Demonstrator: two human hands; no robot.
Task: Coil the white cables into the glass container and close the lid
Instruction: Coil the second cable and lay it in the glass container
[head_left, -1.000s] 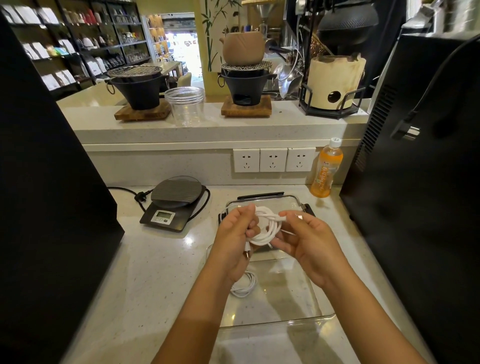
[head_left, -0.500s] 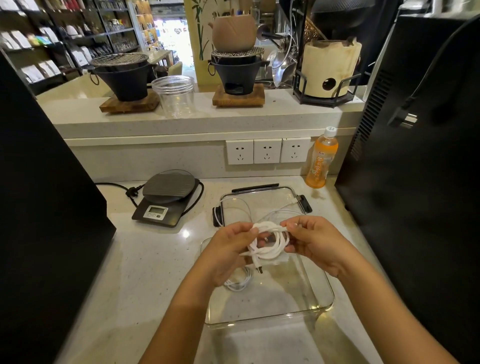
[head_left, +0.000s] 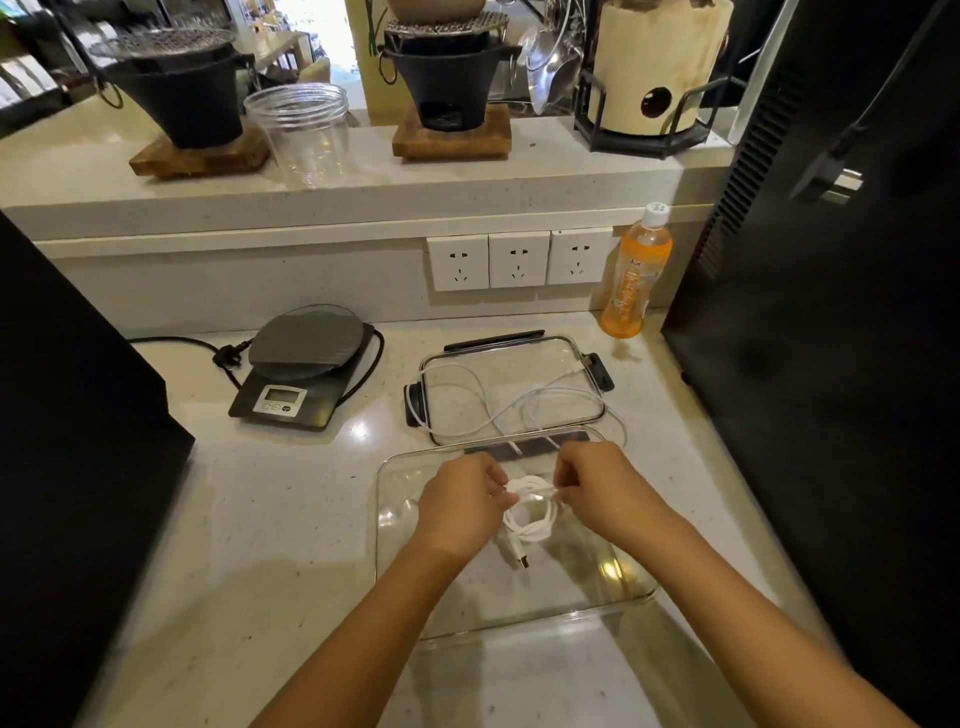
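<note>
Two hands met over glass container (head_left: 410, 597) on near counter. I saw left hand (head_left: 460, 501) and right hand (head_left: 602, 491) each pinching top of coiled white cable (head_left: 530, 514), fingers curled; coil hung inside container, plug end dangling. Second white cable (head_left: 483, 400) lay loose on lid (head_left: 592, 364) just beyond. Kitchen scale (head_left: 306, 364) far left, orange drink bottle (head_left: 634, 275) far right.

Coiled white cable (head_left: 530, 512) over glass container (head_left: 613, 597); loose cable (head_left: 467, 387) on lid (head_left: 592, 410).
</note>
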